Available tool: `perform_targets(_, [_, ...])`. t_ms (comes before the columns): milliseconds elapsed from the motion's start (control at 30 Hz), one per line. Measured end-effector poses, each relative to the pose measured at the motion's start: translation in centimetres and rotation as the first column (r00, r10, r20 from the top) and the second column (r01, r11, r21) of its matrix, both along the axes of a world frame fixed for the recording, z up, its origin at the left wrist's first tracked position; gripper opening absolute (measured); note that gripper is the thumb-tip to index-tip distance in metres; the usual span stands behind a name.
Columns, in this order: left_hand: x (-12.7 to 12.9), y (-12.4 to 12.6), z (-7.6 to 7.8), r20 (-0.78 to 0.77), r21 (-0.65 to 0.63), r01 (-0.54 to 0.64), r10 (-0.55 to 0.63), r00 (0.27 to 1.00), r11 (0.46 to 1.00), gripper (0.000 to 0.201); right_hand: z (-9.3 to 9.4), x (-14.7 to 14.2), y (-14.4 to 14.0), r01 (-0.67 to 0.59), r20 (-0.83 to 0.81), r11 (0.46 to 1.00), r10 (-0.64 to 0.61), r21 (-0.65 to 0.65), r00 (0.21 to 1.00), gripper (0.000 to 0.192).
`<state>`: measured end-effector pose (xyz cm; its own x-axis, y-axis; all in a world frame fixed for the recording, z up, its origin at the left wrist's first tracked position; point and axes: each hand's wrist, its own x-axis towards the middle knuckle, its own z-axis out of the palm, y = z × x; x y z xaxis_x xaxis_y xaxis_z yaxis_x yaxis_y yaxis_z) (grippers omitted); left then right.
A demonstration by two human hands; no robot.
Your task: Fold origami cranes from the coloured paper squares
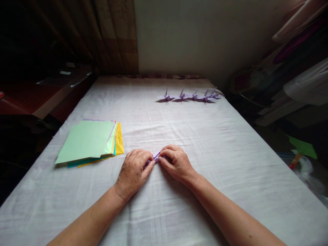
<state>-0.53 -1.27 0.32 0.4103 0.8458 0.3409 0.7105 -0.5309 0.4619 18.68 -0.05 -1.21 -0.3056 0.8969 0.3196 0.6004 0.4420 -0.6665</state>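
From the head view, my left hand [133,169] and right hand [176,163] lay close together just below the middle of the frame, knuckles up, pressed down on the white cloth [179,126] that covered the surface. Between them sat a small purple paper [155,156], mostly hidden under my fingers; only a folded point of it showed in the gap. My left fingers were drawn narrow over its left end and my right fingers curled narrow over its right end, both pinching and flattening it against the cloth. How many folds it already carried I could not tell, since so little of it showed.

In the upper middle of the frame, well apart from my hands, stood a row of purple cranes [191,96], about five of them, side by side near the far edge of the cloth. Those I judged finished.

At the left of the frame, near my left hand but not touching it, lay a paper stack [87,141], a green sheet on top with yellow, blue and pink edges fanned out beneath. I took it that plenty of sheets remained unfolded, so the work looked early on, with one piece in hand and partly folded.
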Motion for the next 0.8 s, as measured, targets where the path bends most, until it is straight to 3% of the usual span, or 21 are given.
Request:
perform_targets(333, [0.01,0.11,0.02,0.024,-0.024,-0.001,0.001,1.0,1.0,0.006,-0.07,-0.34,-0.09,0.04,0.054,0.999,-0.04,-0.007,0.998,0.008])
perform_targets(633, [-0.68,0.05,0.07,0.041,-0.061,0.045,-0.042,0.998,0.997,0.013,-0.13,0.44,-0.13,-0.055,0.106,0.998,0.05,0.043,0.993,0.01])
perform_targets(800, [-0.42,-0.17,0.05,0.006,-0.038,0.016,-0.016,1.0,0.999,0.014,-0.04,0.19,-0.2,0.001,0.144,0.999,-0.007,0.042,0.99,0.01])
